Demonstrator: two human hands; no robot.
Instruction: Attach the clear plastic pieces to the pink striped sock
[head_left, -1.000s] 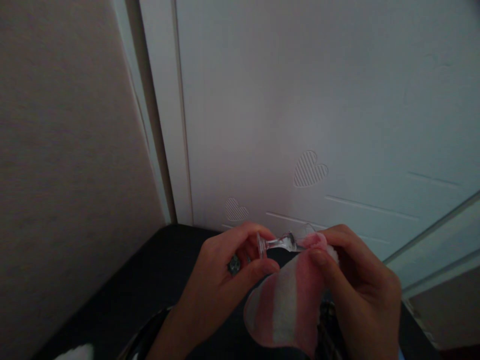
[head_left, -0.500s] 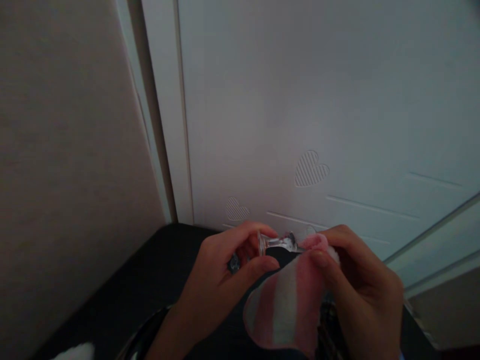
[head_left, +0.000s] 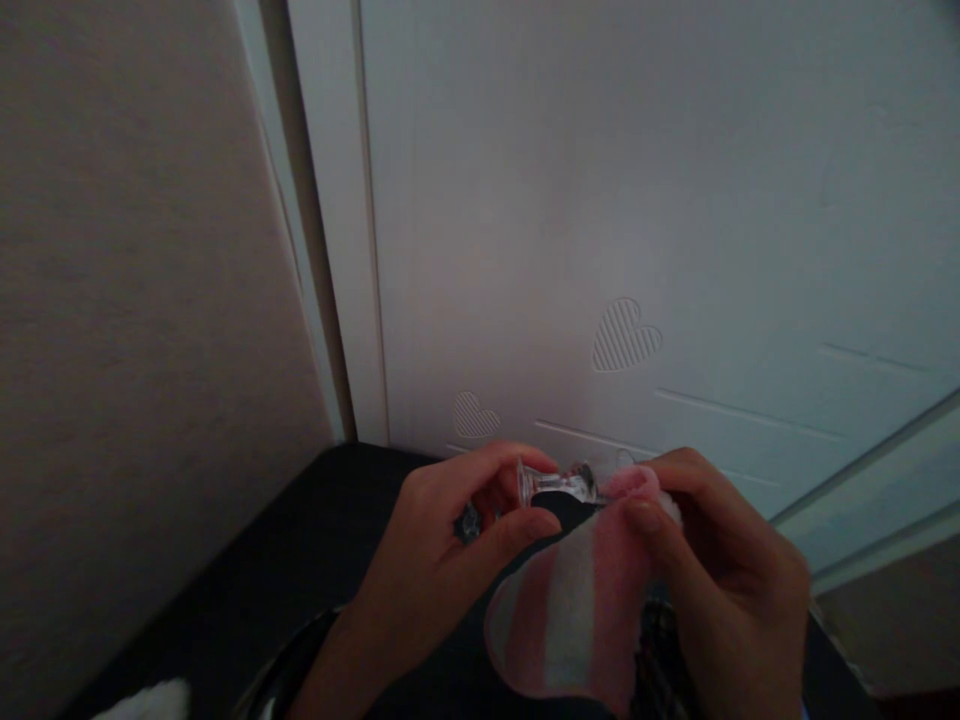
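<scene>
A small clear glass-like piece (head_left: 559, 484) with a flared end lies sideways between my hands. My left hand (head_left: 450, 545) grips its flared end between thumb and fingers. A pink and white striped cloth (head_left: 574, 615) hangs from my right hand (head_left: 720, 570), which pinches its bunched upper edge. That bunched edge is close against the right end of the clear piece; whether cloth is inside it cannot be made out. Another clear, faceted bit (head_left: 469, 523) shows behind my left fingers, partly hidden.
Below the hands is a dark surface (head_left: 300, 540). A white panel (head_left: 487, 220) with engraved hearts rises behind it, and a beige wall (head_left: 135, 300) stands at left. Something white and fluffy (head_left: 150, 702) is at the bottom left, beside a dark, shiny rounded object (head_left: 289, 665).
The clear piece has turned slightly in my left fingers. Both hands keep nearly the same place and hold, and the view has shifted a little.
</scene>
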